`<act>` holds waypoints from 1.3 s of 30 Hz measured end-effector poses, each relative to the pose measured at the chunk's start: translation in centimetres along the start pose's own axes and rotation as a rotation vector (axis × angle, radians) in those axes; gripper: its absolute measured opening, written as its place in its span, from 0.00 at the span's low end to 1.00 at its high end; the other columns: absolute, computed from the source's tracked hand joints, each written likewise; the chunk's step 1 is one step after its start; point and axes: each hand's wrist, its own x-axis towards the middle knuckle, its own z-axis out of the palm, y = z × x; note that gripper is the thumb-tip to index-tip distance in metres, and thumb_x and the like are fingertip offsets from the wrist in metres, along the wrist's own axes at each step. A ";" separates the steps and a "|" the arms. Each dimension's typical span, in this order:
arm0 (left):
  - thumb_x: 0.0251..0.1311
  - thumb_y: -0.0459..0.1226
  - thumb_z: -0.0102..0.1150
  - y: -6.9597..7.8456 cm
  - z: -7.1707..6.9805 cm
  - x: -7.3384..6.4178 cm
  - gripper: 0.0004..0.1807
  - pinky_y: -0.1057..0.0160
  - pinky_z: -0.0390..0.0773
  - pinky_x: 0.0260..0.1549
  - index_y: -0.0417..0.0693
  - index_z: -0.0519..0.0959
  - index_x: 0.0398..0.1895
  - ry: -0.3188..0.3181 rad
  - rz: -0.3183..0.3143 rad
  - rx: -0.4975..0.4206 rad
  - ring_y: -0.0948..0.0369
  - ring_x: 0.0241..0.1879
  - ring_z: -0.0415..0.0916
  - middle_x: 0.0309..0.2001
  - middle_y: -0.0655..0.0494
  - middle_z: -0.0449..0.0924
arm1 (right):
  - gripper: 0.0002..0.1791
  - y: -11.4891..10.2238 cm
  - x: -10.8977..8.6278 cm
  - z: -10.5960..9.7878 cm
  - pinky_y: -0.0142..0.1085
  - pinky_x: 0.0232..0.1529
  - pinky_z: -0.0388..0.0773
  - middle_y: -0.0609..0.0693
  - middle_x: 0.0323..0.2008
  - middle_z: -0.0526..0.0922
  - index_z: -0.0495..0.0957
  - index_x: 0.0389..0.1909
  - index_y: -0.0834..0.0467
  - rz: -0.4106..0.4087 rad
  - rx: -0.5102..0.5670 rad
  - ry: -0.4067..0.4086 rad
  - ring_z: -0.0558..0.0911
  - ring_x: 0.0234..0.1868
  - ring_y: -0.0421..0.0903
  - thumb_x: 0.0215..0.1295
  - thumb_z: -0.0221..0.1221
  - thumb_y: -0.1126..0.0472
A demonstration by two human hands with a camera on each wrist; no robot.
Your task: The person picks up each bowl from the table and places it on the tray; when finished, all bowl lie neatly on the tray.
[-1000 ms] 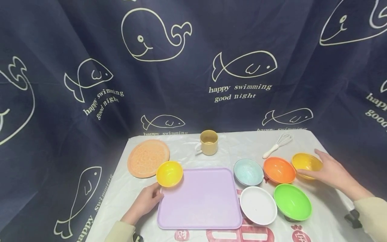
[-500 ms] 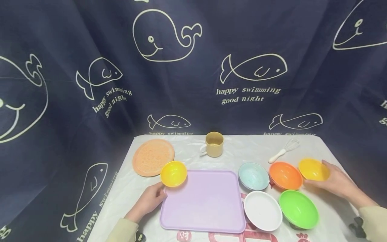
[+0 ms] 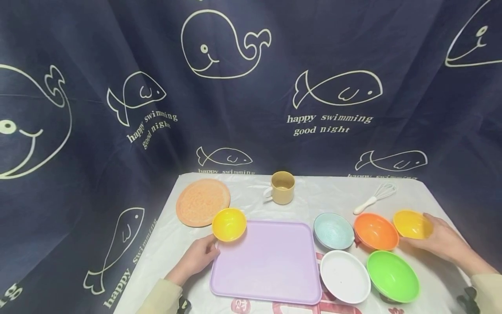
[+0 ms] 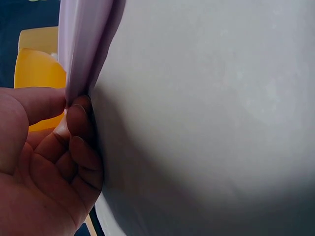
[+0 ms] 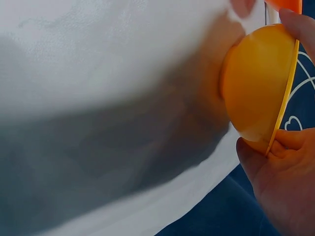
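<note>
Your view has swung slightly left since a second ago, so everything on the worktop (image 3: 251,209) sits further right in the head view, and your right grip (image 3: 443,237) lies a little lower against the amber bowl (image 3: 412,224); the bowls and tray keep their places relative to one another. That right grip is grasping the amber bowl by its right side, with fingers at its rim. The bowl is at the right end of the group, just beside the orange bowl (image 3: 375,231). Your left grip (image 3: 197,255) pinches the left edge of the purple tray (image 3: 268,266) between thumb and fingers. Just beyond it, the yellow bowl (image 3: 229,224) covers the tray's far left corner, near the orange plate (image 3: 202,203). Right of the tray you have the pale blue bowl (image 3: 333,231), the white bowl (image 3: 345,277) nearer you, and the green bowl (image 3: 393,277) beside that. The whisk (image 3: 374,199) lies behind the orange bowl, and the mug (image 3: 283,188) stands upright near the far edge, its handle pointing left.
</note>
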 end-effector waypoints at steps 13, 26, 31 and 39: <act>0.67 0.36 0.64 -0.6 0.0 0.1 0.22 0.64 0.72 0.23 0.47 0.78 0.64 0.012 0.010 0.012 0.63 0.22 0.71 0.22 0.63 0.74 | 0.63 -2.4 -0.1 -2.4 0.75 0.50 0.61 0.87 0.58 0.63 0.55 0.70 0.82 -0.050 -0.009 0.133 0.65 0.56 0.83 0.49 0.79 0.46; 0.68 0.36 0.64 -0.6 -0.1 0.4 0.25 0.64 0.72 0.23 0.47 0.77 0.68 0.009 0.015 -0.006 0.63 0.22 0.71 0.23 0.63 0.74 | 0.66 -17.3 0.6 -1.1 0.73 0.53 0.67 0.77 0.64 0.67 0.60 0.73 0.74 -0.265 0.046 0.037 0.69 0.60 0.74 0.40 0.84 0.44; 0.68 0.36 0.64 -0.3 -0.2 0.4 0.25 0.64 0.72 0.21 0.46 0.76 0.68 0.009 0.005 -0.015 0.63 0.22 0.71 0.22 0.62 0.74 | 0.69 -23.3 0.1 1.4 0.71 0.56 0.70 0.70 0.68 0.68 0.58 0.76 0.71 -0.363 0.066 -0.037 0.73 0.62 0.69 0.40 0.83 0.39; 0.68 0.36 0.63 -0.4 -0.2 0.4 0.24 0.64 0.72 0.22 0.46 0.77 0.67 0.006 -0.004 -0.015 0.63 0.22 0.71 0.22 0.62 0.74 | 0.66 -30.3 -1.2 9.0 0.58 0.58 0.76 0.58 0.67 0.73 0.65 0.74 0.67 -0.519 0.108 -0.157 0.77 0.62 0.56 0.36 0.83 0.39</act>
